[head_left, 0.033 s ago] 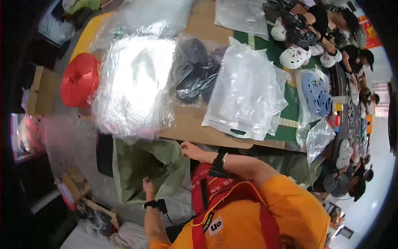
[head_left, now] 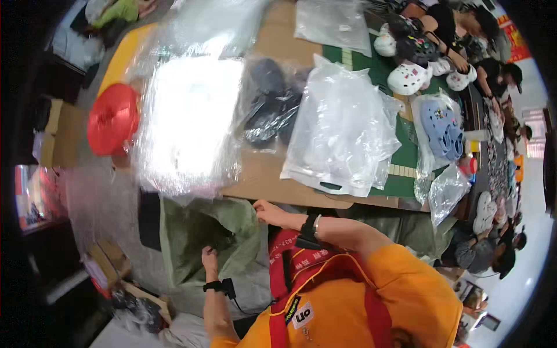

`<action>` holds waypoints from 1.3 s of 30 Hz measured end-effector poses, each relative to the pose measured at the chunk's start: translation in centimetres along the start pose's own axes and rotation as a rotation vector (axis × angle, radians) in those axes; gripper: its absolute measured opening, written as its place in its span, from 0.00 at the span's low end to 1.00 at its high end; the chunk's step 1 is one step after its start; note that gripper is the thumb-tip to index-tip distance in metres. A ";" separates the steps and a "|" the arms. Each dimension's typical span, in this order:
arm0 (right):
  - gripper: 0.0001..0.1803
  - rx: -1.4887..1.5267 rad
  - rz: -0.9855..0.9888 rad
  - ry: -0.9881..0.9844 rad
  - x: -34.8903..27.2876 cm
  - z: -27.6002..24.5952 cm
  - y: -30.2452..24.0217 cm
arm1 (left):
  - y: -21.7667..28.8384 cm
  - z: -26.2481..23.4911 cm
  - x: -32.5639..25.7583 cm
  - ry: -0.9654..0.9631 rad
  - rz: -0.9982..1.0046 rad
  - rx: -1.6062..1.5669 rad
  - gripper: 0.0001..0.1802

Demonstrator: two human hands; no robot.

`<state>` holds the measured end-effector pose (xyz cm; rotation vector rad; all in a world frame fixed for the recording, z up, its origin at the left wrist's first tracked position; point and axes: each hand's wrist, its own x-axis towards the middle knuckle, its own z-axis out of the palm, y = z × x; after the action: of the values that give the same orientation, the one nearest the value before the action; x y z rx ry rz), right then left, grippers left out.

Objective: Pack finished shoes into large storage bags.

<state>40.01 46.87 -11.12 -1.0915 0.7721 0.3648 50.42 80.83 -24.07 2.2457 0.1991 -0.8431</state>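
A large green sack (head_left: 191,243) hangs open below the near edge of the cardboard-covered table (head_left: 264,177). My left hand (head_left: 209,259), with a black wrist strap, grips the sack's lower rim. My right hand (head_left: 268,212), with a black watch on the wrist, holds the upper rim right under the table edge. The mouth of the sack between my hands is dark and I cannot see what is inside. My orange shirt and red straps fill the lower middle of the view.
On the table lie a shiny clear plastic sheet (head_left: 188,122), a bag of dark shoes (head_left: 272,110), a clear bag (head_left: 342,133) and bagged blue clogs (head_left: 444,130). White clogs (head_left: 409,76) sit further back. A red twine spool (head_left: 113,119) stands left. Other people sit at the right.
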 end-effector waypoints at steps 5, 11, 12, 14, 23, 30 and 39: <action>0.14 -0.072 -0.128 -0.141 -6.8 -7.4 -1.2 | 18.7 2.4 -7.2 0.086 0.333 -0.232 0.08; 0.15 0.149 -0.337 0.429 -14.9 -20.6 1.1 | 30.1 12.0 -9.1 -0.231 0.561 -0.257 0.15; 0.16 0.242 -0.283 0.588 -16.3 -22.4 1.6 | 31.1 14.3 -8.7 -0.264 0.557 -0.270 0.19; 0.17 0.268 -0.305 0.759 -16.8 -26.7 5.1 | 34.6 18.5 -9.4 -0.307 0.566 -0.198 0.24; 0.21 -0.226 -0.480 1.060 -18.4 -35.3 7.3 | 38.7 26.0 -10.6 -0.237 0.383 -0.110 0.34; 0.32 -0.503 -0.617 1.402 -15.6 -42.1 4.6 | 40.3 28.2 -13.1 -0.321 0.439 0.226 0.25; 0.22 -0.785 -0.525 0.906 -12.6 -45.2 11.7 | 43.5 30.4 -16.2 -0.559 0.465 0.354 0.31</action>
<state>7.01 12.87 -20.65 -2.2041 1.1117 -0.3592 38.33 30.15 -4.96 2.1257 -0.7527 -1.2611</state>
